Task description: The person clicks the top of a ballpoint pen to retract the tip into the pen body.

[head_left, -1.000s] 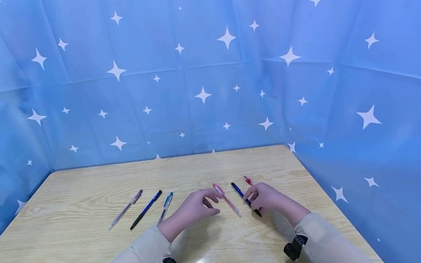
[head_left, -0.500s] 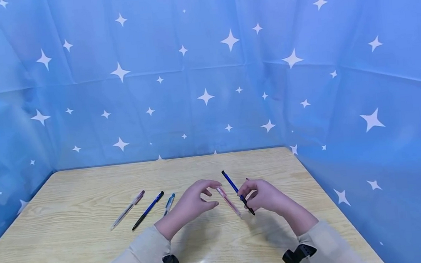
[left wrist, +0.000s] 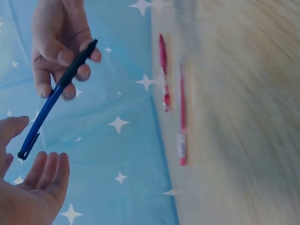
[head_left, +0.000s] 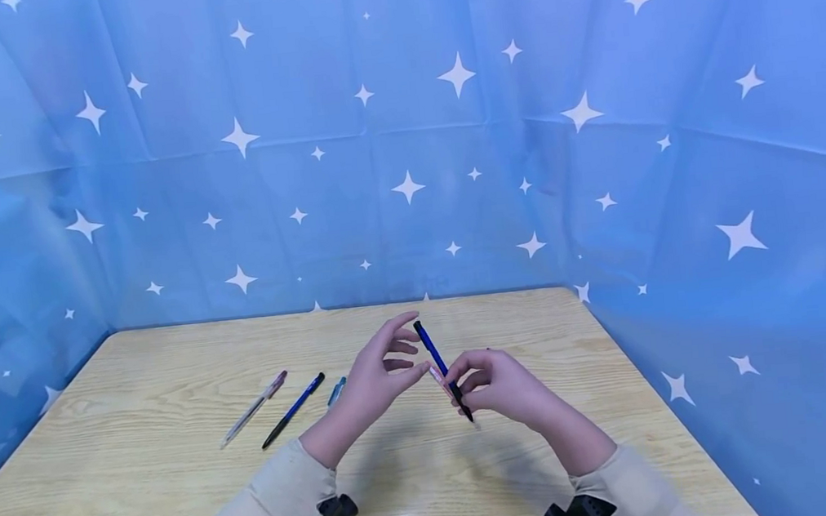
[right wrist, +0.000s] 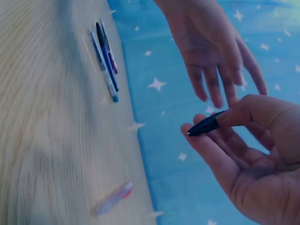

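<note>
Raised over the table, a blue ballpoint pen (head_left: 431, 346) with a black grip is pinched near its writing tip by my right hand (head_left: 503, 384). Its clip end points up and toward my left hand (head_left: 379, 373), whose fingers are spread and relaxed around that end, holding nothing. The left wrist view shows the pen (left wrist: 49, 104) slanting from the right hand's fingertips to the gap between the left thumb and fingers. In the right wrist view, its black tip (right wrist: 204, 125) sticks out past the right thumb. A pink pen (left wrist: 183, 112) lies on the table below, partly hidden by the right hand in the head view.
On the left of the table (head_left: 173, 385) lie a clear pen with a purple end (head_left: 253, 410), a second blue and black pen (head_left: 293, 412), and a teal-ended pen (head_left: 337, 390) partly behind the left hand. A red pen (left wrist: 163, 61) rests beside the pink one. A starry blue curtain (head_left: 347, 182) surrounds the table.
My right hand has lifted the blue pen off the table and carried it left, over the pink pen. My left hand has risen and its fingers have spread toward the pen's clip end.
</note>
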Tool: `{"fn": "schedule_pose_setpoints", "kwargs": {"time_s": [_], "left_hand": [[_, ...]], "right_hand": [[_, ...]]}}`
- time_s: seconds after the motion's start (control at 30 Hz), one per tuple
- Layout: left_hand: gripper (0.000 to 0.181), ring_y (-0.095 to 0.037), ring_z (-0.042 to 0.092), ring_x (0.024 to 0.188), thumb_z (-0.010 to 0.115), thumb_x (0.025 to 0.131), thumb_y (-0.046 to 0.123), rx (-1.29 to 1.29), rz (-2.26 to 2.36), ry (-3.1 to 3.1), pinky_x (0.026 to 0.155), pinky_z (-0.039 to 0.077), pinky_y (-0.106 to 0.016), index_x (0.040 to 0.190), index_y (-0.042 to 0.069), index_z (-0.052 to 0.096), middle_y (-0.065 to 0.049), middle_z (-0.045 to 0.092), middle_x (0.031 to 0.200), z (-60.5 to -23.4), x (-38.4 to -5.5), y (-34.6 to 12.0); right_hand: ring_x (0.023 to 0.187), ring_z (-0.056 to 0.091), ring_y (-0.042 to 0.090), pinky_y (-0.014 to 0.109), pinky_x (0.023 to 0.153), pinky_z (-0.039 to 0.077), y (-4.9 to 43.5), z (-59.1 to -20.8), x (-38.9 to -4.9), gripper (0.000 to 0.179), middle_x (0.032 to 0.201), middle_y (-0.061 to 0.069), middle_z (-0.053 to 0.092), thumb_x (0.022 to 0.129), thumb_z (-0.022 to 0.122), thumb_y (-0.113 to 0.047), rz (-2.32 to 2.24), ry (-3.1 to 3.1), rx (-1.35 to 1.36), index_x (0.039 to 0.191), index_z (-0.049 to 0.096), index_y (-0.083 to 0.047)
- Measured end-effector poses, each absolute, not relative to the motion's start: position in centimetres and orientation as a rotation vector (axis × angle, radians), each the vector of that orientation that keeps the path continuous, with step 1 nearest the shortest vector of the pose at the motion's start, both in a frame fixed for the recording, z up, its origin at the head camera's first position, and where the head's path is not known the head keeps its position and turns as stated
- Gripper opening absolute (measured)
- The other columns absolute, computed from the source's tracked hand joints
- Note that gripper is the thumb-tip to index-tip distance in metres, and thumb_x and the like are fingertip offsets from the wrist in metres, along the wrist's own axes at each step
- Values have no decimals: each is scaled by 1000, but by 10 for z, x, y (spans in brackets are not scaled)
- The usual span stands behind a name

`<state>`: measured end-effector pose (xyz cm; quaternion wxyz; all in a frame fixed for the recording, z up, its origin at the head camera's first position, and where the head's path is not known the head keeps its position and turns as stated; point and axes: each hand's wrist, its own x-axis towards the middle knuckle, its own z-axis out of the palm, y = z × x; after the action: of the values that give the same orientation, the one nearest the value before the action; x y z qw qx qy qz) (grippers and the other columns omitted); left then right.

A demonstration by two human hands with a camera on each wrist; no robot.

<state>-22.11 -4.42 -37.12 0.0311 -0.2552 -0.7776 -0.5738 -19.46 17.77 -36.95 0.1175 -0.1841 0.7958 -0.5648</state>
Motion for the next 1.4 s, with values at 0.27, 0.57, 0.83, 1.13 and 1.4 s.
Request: {"fn": "schedule_pose_setpoints", "kwargs": {"time_s": [0.27, 0.57, 0.83, 1.13, 1.4], "left_hand": [[62, -17, 65, 94, 71, 90, 9, -672, -1902, -2288, 84, 54, -35, 144, 23, 43, -3, 65, 101, -356, -212, -39], [54, -22, 66, 88, 67, 91, 3, -661, -2014, -2134, 77, 57, -37, 139, 23, 51, -9, 63, 99, -344, -205, -38], [50, -25, 66, 87, 65, 93, 3, -625, -2100, -2054, 77, 57, -37, 136, 25, 55, -10, 63, 100, -339, -199, -41], [45, -23, 64, 90, 66, 93, 7, -613, -2086, -2045, 78, 57, -36, 134, 24, 58, -8, 63, 105, -340, -196, -42], [46, -28, 66, 92, 65, 94, 5, -621, -2148, -2023, 78, 57, -37, 135, 24, 57, -11, 60, 107, -341, -193, -42]], "right_hand": [[90, 68, 35, 38, 76, 56, 164, -362, -189, 21, 94, 20, 70, 86, 62, 7, -1715, 2301, -585, 106, 65, -1], [94, 67, 34, 38, 81, 55, 150, -362, -186, 20, 96, 18, 70, 87, 64, 4, -1837, 2313, -639, 106, 65, -1], [94, 68, 34, 39, 81, 55, 141, -365, -183, 20, 98, 19, 70, 88, 66, 4, -1918, 2260, -653, 107, 63, 0], [90, 70, 30, 40, 83, 56, 136, -367, -180, 17, 96, 19, 71, 86, 67, 6, -2009, 2201, -621, 102, 63, 2], [93, 69, 33, 41, 84, 55, 137, -365, -177, 20, 96, 18, 71, 85, 68, 6, -2000, 2184, -592, 104, 64, 1]]}}
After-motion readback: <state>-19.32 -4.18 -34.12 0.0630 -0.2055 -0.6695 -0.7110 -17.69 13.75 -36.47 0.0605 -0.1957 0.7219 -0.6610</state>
